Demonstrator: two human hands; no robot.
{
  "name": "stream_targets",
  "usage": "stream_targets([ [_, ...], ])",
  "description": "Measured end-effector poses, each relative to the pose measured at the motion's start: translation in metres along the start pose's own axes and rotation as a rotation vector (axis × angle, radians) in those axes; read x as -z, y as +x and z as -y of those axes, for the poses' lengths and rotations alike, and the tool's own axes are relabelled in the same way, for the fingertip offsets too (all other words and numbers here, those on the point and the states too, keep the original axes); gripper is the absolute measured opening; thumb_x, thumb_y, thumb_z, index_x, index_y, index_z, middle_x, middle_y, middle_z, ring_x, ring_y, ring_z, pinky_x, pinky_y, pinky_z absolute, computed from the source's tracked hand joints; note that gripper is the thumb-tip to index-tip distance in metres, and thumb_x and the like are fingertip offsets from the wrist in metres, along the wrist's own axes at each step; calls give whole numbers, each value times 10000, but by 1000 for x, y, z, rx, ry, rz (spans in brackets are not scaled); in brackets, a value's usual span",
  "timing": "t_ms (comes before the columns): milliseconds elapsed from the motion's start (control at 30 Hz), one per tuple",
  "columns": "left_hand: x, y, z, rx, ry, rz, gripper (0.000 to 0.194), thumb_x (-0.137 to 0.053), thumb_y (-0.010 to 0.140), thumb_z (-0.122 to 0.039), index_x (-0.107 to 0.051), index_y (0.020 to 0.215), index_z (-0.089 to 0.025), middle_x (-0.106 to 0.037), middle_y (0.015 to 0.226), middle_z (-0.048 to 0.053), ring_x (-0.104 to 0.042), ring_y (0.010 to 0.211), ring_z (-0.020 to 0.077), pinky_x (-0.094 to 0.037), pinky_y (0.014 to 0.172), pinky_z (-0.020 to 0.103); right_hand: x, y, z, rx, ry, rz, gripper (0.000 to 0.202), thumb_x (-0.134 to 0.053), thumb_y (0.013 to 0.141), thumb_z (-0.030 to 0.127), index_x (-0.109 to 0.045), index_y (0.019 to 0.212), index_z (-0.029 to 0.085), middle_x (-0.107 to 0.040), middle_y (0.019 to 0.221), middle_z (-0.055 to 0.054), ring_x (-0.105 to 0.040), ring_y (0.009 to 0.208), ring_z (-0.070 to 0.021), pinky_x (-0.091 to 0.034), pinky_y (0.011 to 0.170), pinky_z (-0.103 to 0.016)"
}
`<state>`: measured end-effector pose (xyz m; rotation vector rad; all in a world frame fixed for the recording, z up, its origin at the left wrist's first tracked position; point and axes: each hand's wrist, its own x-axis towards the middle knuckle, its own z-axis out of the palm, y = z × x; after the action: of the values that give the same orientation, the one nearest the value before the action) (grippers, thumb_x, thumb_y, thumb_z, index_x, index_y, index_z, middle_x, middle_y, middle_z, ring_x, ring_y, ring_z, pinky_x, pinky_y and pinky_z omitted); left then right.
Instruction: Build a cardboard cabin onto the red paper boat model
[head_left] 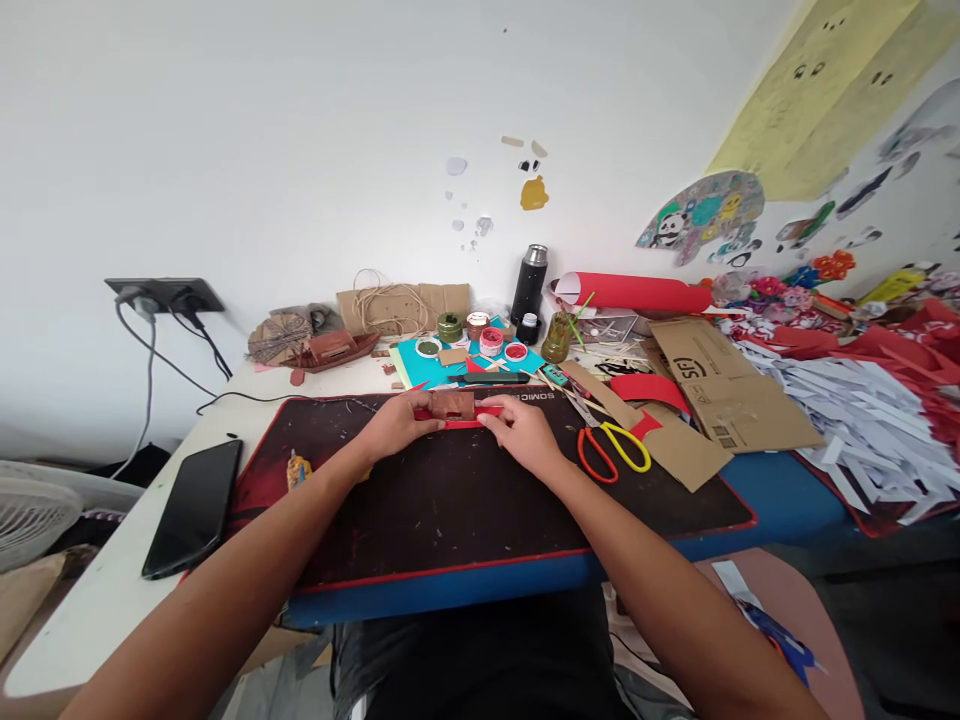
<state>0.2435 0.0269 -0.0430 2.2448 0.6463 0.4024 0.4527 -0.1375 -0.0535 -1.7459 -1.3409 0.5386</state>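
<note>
A small brown boat-like model (453,405) with red strips along it lies level between both hands, near the back edge of the black mat (450,510). My left hand (401,422) has its fingers closed on the model's left end. At the other end, my right hand (519,430) pinches the red strip (463,424) between thumb and fingers. Scissors (611,450) with red and yellow handles rest on the mat to the right of my right hand. A dark green cutter (491,378) lies just behind the model.
Open paint jars (491,342) stand on blue paper behind the hands, with a black bottle (530,285) at the wall. Cardboard (727,385) and white paper strips (877,430) cover the right. A phone (193,508) and a yellow object (298,470) lie left.
</note>
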Motion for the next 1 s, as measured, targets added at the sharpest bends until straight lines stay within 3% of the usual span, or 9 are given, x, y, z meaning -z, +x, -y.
stream_targets([
  [100, 2, 0, 3, 4, -10, 4, 207, -738, 826, -431, -668, 812, -237, -757, 927, 23, -694, 909, 267, -533, 916, 413, 15, 0, -2, 59, -81, -91, 376, -737, 951, 416, -750, 1272, 222, -668, 689, 21, -636, 667, -191, -454, 695, -292],
  [233, 1, 0, 9, 11, -14, -36, 293, -795, 781, -415, -592, 898, -240, -734, 978, 36, -687, 938, 268, -541, 915, 420, 30, 4, -4, 108, -190, -31, 656, -826, 883, 461, -632, 1475, 257, -746, 998, -45, -693, 891, -234, -517, 841, -341],
  [367, 0, 0, 12, 9, -37, -53, 442, -805, 770, -415, -553, 1090, -244, -741, 1103, 72, -705, 1001, 277, -552, 927, 430, 27, 6, -5, 169, -296, 35, 785, -862, 849, 508, -575, 1534, 254, -663, 1396, -140, -615, 1294, -335, -481, 1081, -471],
  [433, 0, 0, 11, 7, -40, -30, 552, -796, 776, -409, -553, 1242, -241, -754, 1192, 96, -714, 1096, 299, -537, 1000, 456, 20, 8, -4, 180, -314, 57, 785, -864, 849, 521, -582, 1528, 245, -611, 1493, -154, -561, 1387, -353, -450, 1136, -497],
  [533, 2, 1, 7, 8, 16, 14, 652, -783, 787, -412, -581, 1376, -221, -738, 1323, 121, -687, 1226, 338, -500, 1088, 479, 9, 11, -2, 172, -316, 95, 731, -869, 854, 508, -622, 1485, 234, -626, 1475, -155, -587, 1365, -346, -464, 1125, -489],
  [667, 6, 2, 4, 1, 64, 41, 480, -759, 809, -420, -722, 1232, -197, -773, 1235, 102, -720, 1119, 347, -544, 1017, 462, 1, 18, 1, 203, -367, 130, 566, -872, 869, 458, -711, 1345, 197, -699, 1303, -148, -643, 1241, -330, -496, 1054, -468],
  [800, 4, 2, 3, -14, 87, 41, 419, -745, 834, -402, -737, 1198, -193, -782, 1211, 99, -718, 1093, 329, -545, 1008, 455, -1, 24, -1, 244, -419, 141, 412, -860, 894, 413, -752, 1215, 179, -720, 1194, -132, -651, 1162, -314, -507, 996, -439],
  [1000, 1, 2, 5, -32, 139, 24, 372, -739, 852, -376, -747, 1168, -180, -785, 1190, 123, -711, 1105, 343, -539, 1001, 462, -3, 27, -6, 239, -369, 122, 389, -886, 875, 373, -763, 1184, 171, -725, 1165, -123, -659, 1135, -303, -512, 976, -418],
])
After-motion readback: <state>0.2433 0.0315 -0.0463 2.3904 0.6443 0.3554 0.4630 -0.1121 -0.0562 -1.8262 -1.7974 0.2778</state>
